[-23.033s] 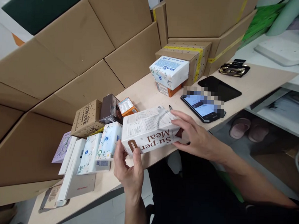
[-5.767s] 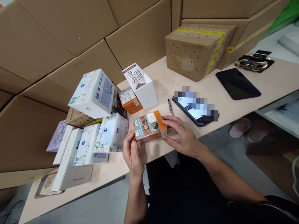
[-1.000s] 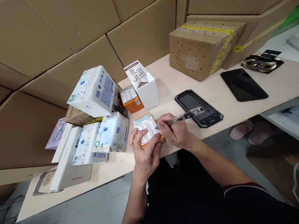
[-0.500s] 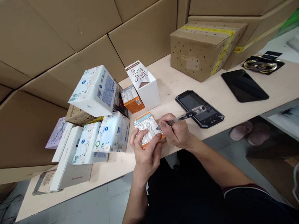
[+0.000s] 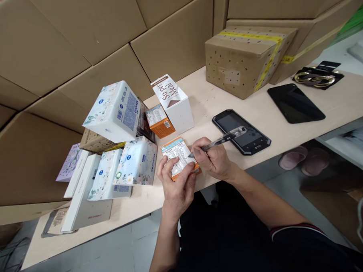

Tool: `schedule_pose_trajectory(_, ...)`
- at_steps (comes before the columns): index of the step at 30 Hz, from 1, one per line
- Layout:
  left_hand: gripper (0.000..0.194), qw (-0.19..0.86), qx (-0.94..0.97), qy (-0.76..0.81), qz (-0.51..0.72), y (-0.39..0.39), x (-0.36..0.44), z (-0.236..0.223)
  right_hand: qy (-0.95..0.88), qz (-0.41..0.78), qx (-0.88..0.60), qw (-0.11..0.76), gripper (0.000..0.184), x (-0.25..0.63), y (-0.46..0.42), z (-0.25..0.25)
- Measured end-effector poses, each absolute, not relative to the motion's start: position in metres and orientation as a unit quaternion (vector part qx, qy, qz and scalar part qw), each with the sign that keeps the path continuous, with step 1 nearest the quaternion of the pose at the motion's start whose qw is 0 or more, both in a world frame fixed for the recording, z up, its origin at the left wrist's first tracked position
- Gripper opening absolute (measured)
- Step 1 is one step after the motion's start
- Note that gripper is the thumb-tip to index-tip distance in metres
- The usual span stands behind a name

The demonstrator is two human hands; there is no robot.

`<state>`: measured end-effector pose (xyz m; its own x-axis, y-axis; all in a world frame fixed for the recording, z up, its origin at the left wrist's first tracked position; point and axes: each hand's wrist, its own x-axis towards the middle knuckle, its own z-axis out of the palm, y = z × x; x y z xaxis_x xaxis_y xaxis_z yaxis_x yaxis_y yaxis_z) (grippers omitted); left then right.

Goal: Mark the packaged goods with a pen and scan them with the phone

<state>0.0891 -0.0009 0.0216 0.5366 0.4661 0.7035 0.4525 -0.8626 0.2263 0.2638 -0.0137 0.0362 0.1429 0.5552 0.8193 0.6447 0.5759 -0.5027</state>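
left grip point(image 5: 177, 186) clasps an orange box point(image 5: 181, 151), right grip point(image 5: 213, 159) pinches a pen point(image 5: 221, 140).

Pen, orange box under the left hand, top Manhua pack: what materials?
Pen: likely glossy clear plastic; the barrel looks partly see-through with dark parts inside.
Orange box: probably thin printed card; flat faces, straight edges, dense print.
Top Manhua pack: apparently smooth plastic film over something soft, going by the slightly rounded corners; contents hidden.

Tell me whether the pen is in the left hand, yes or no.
No, the pen is in the right hand, while the left hand holds the orange-edged box.
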Motion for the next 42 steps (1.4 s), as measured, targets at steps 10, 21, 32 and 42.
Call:
schedule_pose_trajectory(10, 0.035, 0.003, 0.872, 0.264, 0.412, -0.002, 0.089, 0.020, -0.528, -0.020, -0.540, 0.655, 0.013, 0.277, -0.016, 0.021)
schedule_pose_trajectory(21, 0.063, 0.040, 0.827, 0.292, 0.480, -0.003, 0.087, 0.018, -0.683, -0.003, -0.708, 0.178, 0.043, 0.285, -0.025, 0.026)
schedule_pose_trajectory(32, 0.058, 0.032, 0.826, 0.312, 0.468, -0.004, 0.086, 0.017, -0.687, -0.020, -0.704, 0.180, 0.029, 0.287, -0.022, 0.020)
schedule_pose_trajectory(42, 0.052, 0.038, 0.822, 0.309, 0.477, -0.003, 0.085, 0.016, -0.662, -0.083, -0.623, 0.410, 0.033, 0.287, -0.023, 0.008)
